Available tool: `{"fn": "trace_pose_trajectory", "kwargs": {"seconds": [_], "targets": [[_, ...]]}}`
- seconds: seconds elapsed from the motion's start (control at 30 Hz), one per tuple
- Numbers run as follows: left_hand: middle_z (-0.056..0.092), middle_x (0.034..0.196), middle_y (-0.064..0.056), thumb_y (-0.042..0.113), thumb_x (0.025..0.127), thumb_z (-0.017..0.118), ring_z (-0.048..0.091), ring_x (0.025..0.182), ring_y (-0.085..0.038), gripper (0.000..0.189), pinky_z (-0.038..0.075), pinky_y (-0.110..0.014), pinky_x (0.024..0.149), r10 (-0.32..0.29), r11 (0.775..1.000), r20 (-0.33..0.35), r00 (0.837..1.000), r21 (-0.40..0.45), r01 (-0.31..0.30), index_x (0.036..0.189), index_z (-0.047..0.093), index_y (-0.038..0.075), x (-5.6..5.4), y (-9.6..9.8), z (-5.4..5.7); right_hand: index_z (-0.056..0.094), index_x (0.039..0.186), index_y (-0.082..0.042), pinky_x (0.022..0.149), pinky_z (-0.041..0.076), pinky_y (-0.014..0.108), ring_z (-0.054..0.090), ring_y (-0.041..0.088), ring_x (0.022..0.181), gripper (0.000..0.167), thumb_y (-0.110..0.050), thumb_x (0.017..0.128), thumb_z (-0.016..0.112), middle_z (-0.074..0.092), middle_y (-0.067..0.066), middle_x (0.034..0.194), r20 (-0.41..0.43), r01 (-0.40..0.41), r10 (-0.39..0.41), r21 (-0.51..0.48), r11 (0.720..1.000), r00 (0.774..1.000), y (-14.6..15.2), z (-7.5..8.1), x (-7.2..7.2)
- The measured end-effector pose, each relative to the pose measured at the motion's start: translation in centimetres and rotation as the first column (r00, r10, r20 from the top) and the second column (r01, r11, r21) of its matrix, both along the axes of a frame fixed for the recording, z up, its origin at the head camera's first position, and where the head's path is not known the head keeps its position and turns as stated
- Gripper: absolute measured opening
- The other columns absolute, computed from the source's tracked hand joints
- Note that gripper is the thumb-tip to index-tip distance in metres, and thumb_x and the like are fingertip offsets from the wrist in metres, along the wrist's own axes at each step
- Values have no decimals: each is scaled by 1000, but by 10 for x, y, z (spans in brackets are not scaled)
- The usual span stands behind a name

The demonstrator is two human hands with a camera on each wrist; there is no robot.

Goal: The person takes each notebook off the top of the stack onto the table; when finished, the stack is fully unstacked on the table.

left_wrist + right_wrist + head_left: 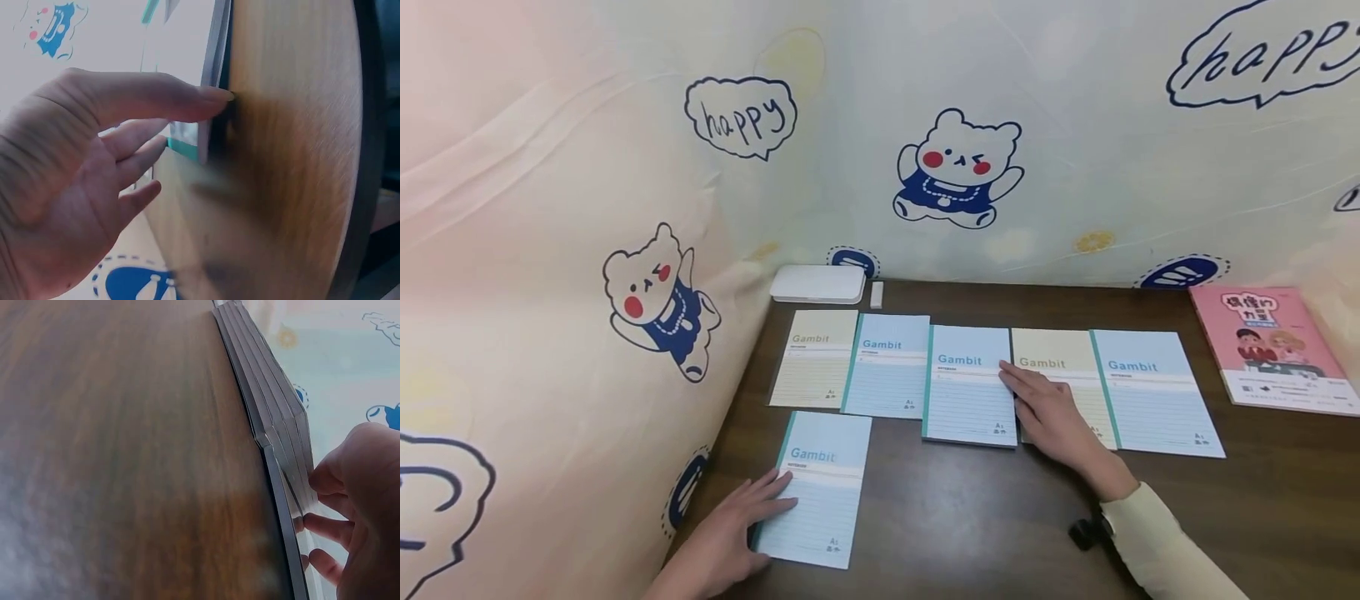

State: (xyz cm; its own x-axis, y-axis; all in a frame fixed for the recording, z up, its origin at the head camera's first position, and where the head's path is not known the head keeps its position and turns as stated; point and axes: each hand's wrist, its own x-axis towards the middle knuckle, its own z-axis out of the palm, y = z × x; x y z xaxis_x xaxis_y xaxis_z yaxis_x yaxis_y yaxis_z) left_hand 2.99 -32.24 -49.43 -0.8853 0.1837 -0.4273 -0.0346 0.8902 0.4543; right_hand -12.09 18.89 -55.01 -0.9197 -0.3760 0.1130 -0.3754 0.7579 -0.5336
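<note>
In the head view, my left hand (730, 529) rests at the left side of a blue Gambit notebook (827, 500) at the lower left. Its spread fingers lie on the cover, and the thumb touches the lower left corner; the left wrist view shows that thumb (156, 94) straight along the bottom edge. My right hand (1056, 412) touches the right side of a blue notebook stack (970, 396), index fingertip on the cover. From the right wrist, several page blocks (269, 394) show stacked together. Partly under the right hand lies a cream notebook (1052, 346).
Left of the stack lie a blue notebook (887, 367) and a cream one (816, 358). Another blue notebook (1157, 392) lies right. A pink book (1277, 350) sits far right; a white case (817, 284) and small white block (877, 294) stand behind. Printed cloth borders the dark table (940, 517).
</note>
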Motion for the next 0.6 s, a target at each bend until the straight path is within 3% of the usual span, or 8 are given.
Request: {"fn": "trace_pose_trajectory", "kwargs": {"seconds": [0.23, 0.5, 0.6], "targets": [[53, 170, 0, 2, 71, 99, 35, 165, -39, 74, 18, -73, 132, 31, 999, 19, 999, -36, -30, 139, 78, 23, -7, -13, 2, 49, 167, -11, 106, 36, 54, 40, 35, 163, 55, -13, 113, 59, 41, 4, 178, 3, 6, -6, 1, 1000, 1000, 1, 0, 0], [54, 169, -6, -5, 72, 94, 36, 163, -47, 76, 17, -72, 133, 76, 993, 19, 997, -92, -74, 141, 76, 22, -6, -21, 6, 49, 167, -10, 105, 36, 54, 40, 34, 163, 55, -14, 113, 58, 41, 3, 178, 5, 8, -8, 5, 1000, 1000, -1, 1, 0], [54, 169, -8, -4, 71, 96, 34, 163, -50, 79, 15, -73, 132, 77, 992, 27, 997, -107, -74, 143, 74, 21, -7, -19, 6, 50, 166, -8, 110, 37, 59, 36, 36, 164, 55, -12, 112, 58, 41, 6, 178, -11, 10, -10, 13, 1000, 1000, -3, 0, 2]]}}
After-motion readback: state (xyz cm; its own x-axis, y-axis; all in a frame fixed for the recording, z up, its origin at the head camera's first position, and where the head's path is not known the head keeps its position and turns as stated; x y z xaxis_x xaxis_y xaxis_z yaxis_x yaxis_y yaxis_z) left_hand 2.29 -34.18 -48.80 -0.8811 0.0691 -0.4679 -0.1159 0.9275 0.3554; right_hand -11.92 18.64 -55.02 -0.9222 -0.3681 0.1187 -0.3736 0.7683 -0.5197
